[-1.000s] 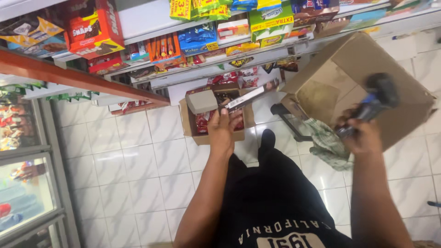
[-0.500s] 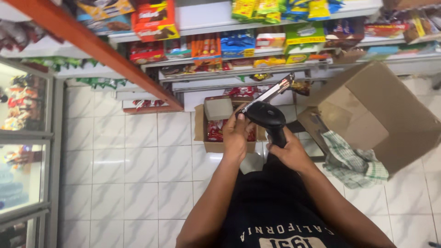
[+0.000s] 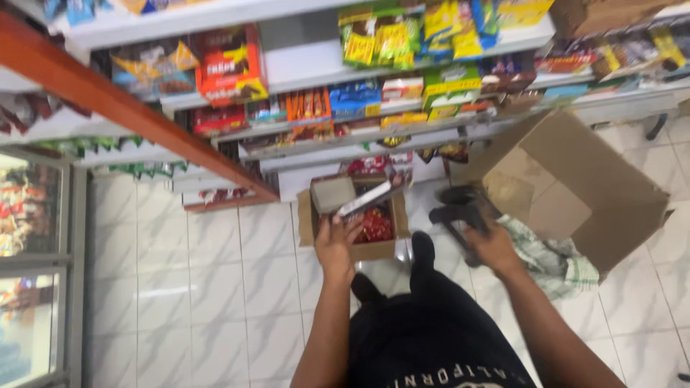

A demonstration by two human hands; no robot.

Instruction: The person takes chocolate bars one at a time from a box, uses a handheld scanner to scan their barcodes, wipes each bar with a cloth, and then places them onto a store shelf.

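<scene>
My left hand (image 3: 336, 244) holds a flat grey packet (image 3: 368, 199) up at an angle, above a small open cardboard box (image 3: 310, 224) on the floor that holds red wrapped goods. My right hand (image 3: 492, 248) grips a black handheld scanner gun (image 3: 454, 215) to the right of the packet, blurred by motion, over the floor beside a big open carton. My dark-clothed legs and one black shoe (image 3: 422, 248) show below the hands.
Shop shelves (image 3: 316, 61) packed with colourful snack packets run across the top. A large open cardboard carton (image 3: 575, 187) lies at right with a green checked cloth (image 3: 553, 262) beside it. A glass-fronted cooler (image 3: 36, 266) stands at left. White floor tiles (image 3: 201, 287) lie below.
My right hand brought the scanner in to the packet half a second ago, then drew it away to the right and down. My left hand kept the packet raised over the small box.
</scene>
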